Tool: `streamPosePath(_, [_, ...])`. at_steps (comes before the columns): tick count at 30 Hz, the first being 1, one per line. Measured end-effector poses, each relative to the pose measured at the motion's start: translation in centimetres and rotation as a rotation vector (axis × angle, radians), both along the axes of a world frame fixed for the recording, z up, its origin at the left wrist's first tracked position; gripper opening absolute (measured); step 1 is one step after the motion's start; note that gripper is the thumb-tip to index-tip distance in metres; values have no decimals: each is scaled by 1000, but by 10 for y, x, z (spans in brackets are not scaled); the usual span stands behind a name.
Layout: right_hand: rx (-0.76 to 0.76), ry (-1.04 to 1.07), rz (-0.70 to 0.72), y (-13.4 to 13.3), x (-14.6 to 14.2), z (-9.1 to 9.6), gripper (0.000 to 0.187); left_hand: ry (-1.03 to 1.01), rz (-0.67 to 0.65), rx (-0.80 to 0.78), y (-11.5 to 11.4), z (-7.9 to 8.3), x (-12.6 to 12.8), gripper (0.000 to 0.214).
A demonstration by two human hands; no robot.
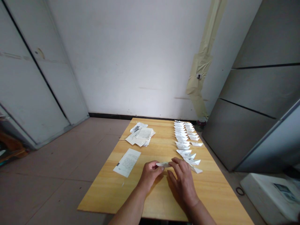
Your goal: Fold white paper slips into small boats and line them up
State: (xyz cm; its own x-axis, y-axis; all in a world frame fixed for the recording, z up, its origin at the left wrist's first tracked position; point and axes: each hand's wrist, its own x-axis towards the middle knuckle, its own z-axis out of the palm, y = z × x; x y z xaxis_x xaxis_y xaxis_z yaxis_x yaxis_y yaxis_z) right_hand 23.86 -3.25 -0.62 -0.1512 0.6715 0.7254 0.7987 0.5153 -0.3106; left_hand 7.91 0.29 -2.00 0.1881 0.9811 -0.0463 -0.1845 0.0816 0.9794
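Tabletop point(110, 193), white paper fold point(162, 164) (pointed) between left hand point(150, 175), right hand point(181, 187)

The left hand point(150, 175) and right hand point(183, 186) pinch a folded paper boat point(163, 164) beside rows of paper boats point(184, 137) on the worktop point(105, 195).

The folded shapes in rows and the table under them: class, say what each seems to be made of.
The folded shapes, like the one held at the front, look like thin, matte white paper: they hold sharp creases. The table seems to be light yellow wood with a smooth, slightly shiny finish, given its visible grain; it could be veneer or laminate.
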Motion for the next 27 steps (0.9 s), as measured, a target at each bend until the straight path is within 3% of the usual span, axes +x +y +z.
streamPosePath(7, [48,-176,-7,-5,-3,18,19,84,-51,28,1,3,0,40])
streamPosePath(20, [45,-317,-5,-4,0,17,18,127,-92,48,-2,5,1,30])
streamPosePath(23, [36,-326,-67,3,28,18,21,98,-109,64,-4,7,2,24])
streamPosePath(27, [-29,-283,-286,27,104,27,21,129,-93,92,-4,8,2,22])
